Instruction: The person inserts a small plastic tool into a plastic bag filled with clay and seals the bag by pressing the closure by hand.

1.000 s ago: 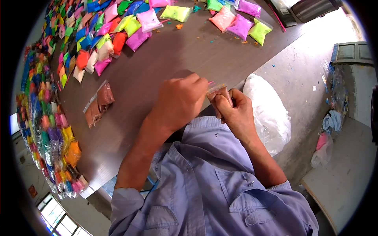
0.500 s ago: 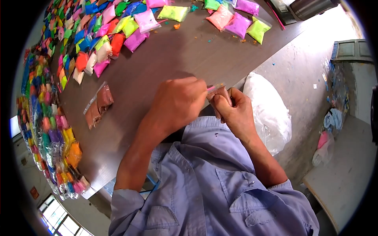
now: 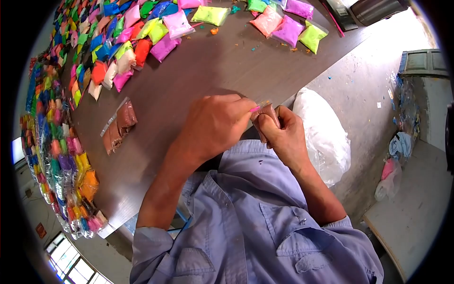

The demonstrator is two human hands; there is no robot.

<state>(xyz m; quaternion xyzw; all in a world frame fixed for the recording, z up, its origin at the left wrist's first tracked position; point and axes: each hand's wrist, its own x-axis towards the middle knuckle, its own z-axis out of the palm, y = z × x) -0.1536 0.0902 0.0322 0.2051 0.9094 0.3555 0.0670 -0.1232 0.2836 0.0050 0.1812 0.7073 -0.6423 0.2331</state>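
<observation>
My right hand point(image 3: 287, 130) is closed round a small clear packet of brown clay-like material point(image 3: 269, 113), thumb pressed on its face. My left hand point(image 3: 215, 118) is closed just beside the packet's upper end. From its fingertips pokes a thin pink piece point(image 3: 255, 109), which reaches the packet's edge; what kind of thing it is I cannot make out. Another brown packet point(image 3: 119, 125), with a clear plastic strip along one side, lies on the table left of my hands.
Many colourful packets point(image 3: 165, 47) are heaped at the table's point(image 3: 198, 71) far left, with bundled bags point(image 3: 66, 165) along the left edge. Several packets point(image 3: 288, 28) lie at the back, near a dark cylinder point(image 3: 378, 9). A white plastic bag point(image 3: 321, 137) hangs right of my hands.
My left fingertips have shifted slightly right, towards the packet, and more of the pink piece shows. My right hand keeps its hold on the brown packet.
</observation>
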